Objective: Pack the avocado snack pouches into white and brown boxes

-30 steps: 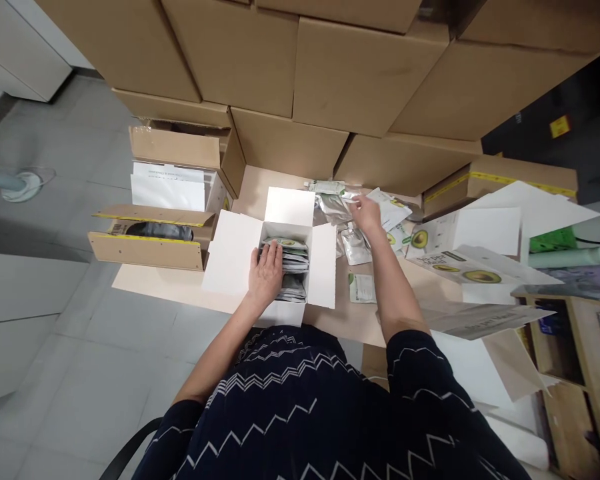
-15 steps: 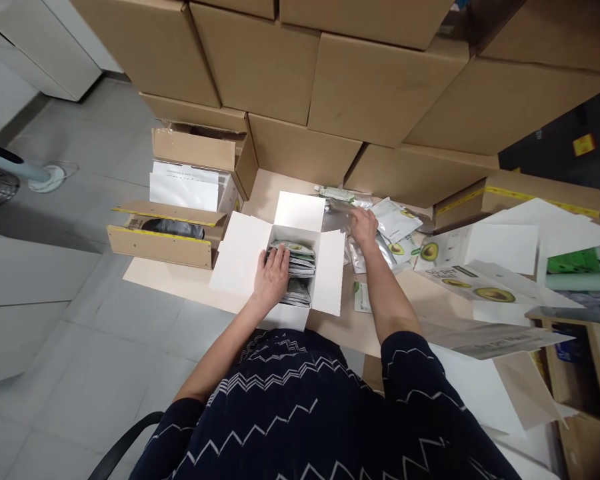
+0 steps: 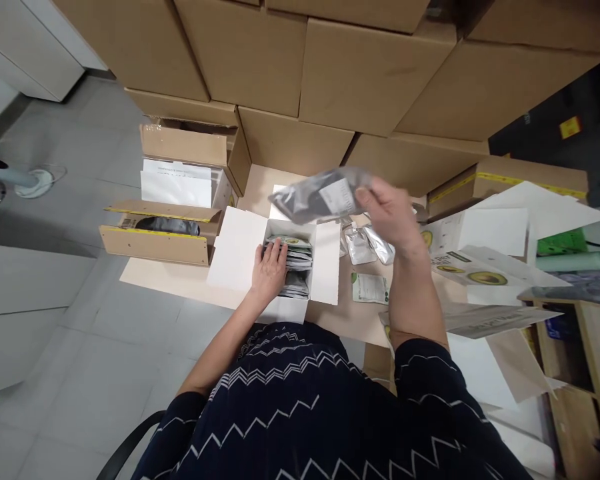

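While the left hand (image 3: 270, 267) stays flat and open on the sachets (image 3: 297, 257) packed in the white cardboard box (image 3: 235, 248), the right hand (image 3: 393, 217) has risen from the loose pile (image 3: 367, 243) on the pale desk (image 3: 180, 280) and now pinches a silver foil pouch (image 3: 320, 195) in the air above the box's far edge.

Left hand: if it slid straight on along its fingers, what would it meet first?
The left hand lies against the packets in the white box; most likely those come first.
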`<action>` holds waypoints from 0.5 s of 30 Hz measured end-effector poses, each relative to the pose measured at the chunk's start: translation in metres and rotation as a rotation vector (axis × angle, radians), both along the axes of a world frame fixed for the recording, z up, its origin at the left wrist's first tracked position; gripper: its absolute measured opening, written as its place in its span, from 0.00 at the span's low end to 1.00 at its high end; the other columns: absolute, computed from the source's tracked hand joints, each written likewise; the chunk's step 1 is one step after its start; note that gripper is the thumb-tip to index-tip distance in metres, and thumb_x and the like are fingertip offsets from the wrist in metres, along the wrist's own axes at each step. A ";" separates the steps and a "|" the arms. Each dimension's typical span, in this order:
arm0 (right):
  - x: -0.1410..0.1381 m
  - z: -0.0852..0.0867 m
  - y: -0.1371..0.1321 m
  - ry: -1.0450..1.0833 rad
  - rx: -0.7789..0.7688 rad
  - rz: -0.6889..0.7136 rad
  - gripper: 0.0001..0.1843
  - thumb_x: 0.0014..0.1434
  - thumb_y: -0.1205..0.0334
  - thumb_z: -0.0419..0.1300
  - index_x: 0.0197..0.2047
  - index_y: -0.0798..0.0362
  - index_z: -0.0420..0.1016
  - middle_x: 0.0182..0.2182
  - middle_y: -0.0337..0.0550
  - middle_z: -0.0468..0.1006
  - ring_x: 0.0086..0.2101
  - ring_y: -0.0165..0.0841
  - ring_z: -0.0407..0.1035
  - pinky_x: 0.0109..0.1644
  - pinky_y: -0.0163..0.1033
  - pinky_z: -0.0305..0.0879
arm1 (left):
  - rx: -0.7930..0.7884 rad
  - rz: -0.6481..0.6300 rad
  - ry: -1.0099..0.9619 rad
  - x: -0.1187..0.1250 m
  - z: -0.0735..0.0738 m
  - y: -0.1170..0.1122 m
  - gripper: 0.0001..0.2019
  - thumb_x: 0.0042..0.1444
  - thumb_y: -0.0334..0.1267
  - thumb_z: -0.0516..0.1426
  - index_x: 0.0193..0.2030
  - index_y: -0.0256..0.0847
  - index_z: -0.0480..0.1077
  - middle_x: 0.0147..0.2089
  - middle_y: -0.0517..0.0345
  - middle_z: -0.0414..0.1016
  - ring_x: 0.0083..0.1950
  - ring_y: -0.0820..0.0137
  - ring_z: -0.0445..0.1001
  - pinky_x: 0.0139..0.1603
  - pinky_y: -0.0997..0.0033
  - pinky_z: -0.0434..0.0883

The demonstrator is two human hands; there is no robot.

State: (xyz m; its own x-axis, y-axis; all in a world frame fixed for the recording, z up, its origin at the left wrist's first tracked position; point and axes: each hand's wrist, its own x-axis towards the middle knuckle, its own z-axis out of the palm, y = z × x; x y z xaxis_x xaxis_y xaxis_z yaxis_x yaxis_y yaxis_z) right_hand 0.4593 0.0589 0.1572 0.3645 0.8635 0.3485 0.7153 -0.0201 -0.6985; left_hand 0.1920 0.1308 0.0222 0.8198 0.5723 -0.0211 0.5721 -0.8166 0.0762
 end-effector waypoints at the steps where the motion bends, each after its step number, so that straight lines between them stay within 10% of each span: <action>1: -0.011 0.001 0.003 -0.065 -0.090 0.067 0.17 0.70 0.51 0.49 0.44 0.51 0.75 0.33 0.39 0.77 0.34 0.33 0.71 0.40 0.37 0.65 | 0.000 -0.001 -0.002 0.000 0.000 0.000 0.30 0.64 0.37 0.50 0.71 0.29 0.56 0.74 0.37 0.54 0.71 0.49 0.60 0.73 0.43 0.51; 7: -0.063 -0.030 0.035 -0.460 -0.661 0.282 0.17 0.69 0.67 0.45 0.50 0.52 0.74 0.40 0.50 0.82 0.40 0.39 0.74 0.41 0.38 0.63 | 0.003 0.007 -0.019 0.000 -0.003 0.000 0.30 0.63 0.37 0.51 0.71 0.31 0.57 0.74 0.37 0.54 0.71 0.50 0.60 0.73 0.43 0.50; 15: -0.086 -0.077 0.080 -0.524 -0.881 0.332 0.18 0.67 0.67 0.49 0.52 0.56 0.76 0.48 0.60 0.80 0.49 0.46 0.75 0.49 0.42 0.69 | -0.008 0.042 -0.024 0.001 0.000 0.000 0.31 0.62 0.38 0.52 0.71 0.30 0.56 0.73 0.34 0.55 0.71 0.50 0.60 0.73 0.46 0.51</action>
